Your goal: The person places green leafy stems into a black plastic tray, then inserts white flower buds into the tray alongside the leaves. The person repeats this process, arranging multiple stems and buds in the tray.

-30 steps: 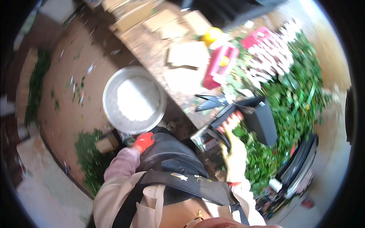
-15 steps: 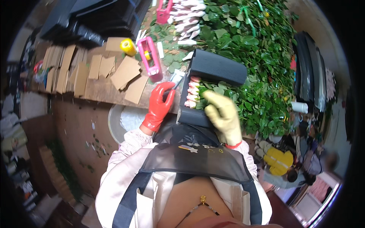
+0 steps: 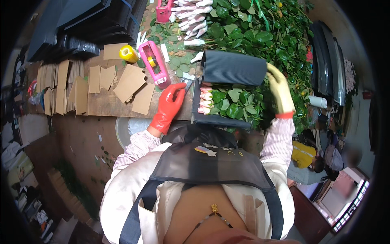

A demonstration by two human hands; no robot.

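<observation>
My left hand, in a red glove, hangs with loosely curled fingers and thumb apart beside a grey metal tool on the table. At the upper edge of an open dark corrugated wrap, my right hand, in a pale yellow glove, grips the right end of the raised flap. Pink roses lie in a column inside the wrap, heads to the left, leaves to the right. A pink tape dispenser and a yellow tape roll lie behind my left hand.
Cardboard pieces cover the left of the wooden table. Black sheets are stacked behind; white-sleeved stems and a leafy heap fill the back right. A metal basin is below; people in yellow and grey work at right.
My view has steadied over the table. My left hand rose from my apron to beside the grey tool. My right hand moved up and right from above the roses to the flap's end.
</observation>
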